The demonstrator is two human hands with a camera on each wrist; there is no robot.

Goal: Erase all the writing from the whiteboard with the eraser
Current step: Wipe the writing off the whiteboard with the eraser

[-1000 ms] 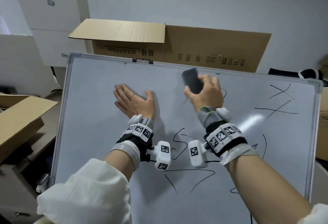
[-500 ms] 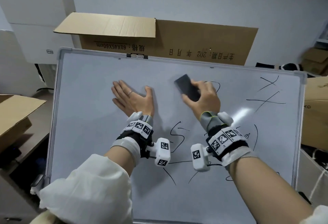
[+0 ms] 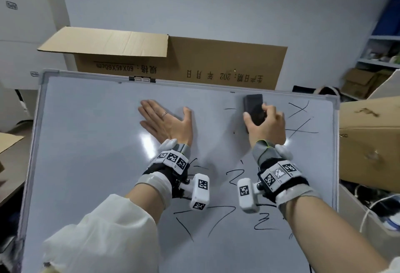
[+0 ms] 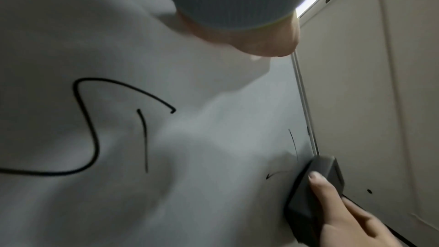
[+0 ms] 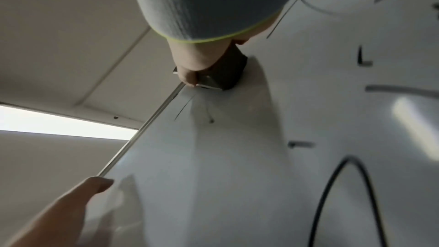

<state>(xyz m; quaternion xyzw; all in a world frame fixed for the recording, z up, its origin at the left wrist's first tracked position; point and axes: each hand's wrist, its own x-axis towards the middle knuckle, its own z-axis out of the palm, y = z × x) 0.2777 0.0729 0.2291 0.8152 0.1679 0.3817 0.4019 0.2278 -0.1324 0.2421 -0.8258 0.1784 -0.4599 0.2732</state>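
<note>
The whiteboard [image 3: 86,143] leans tilted in front of me, its left half wiped bare. Black writing [image 3: 300,121] stays at the upper right, and more strokes [image 3: 216,214] lie across the lower middle. My right hand [image 3: 263,119] grips the dark eraser [image 3: 253,106] and presses it on the board just under the top frame. In the right wrist view the eraser [image 5: 230,70] touches the board's edge. In the left wrist view the eraser [image 4: 316,185] lies beside thin leftover strokes. My left hand [image 3: 166,110] lies flat on the board, fingers spread, left of the eraser.
A large brown cardboard box [image 3: 194,65] stands right behind the board. White boxes [image 3: 28,24] are stacked at the back left. Another cardboard box [image 3: 368,138] presses close to the board's right edge, with cables [image 3: 372,208] below it and shelves [image 3: 381,56] beyond.
My right hand has carried the eraser right and up to the top frame, and the strokes near the top middle are gone. The left hand has stayed flat in place.
</note>
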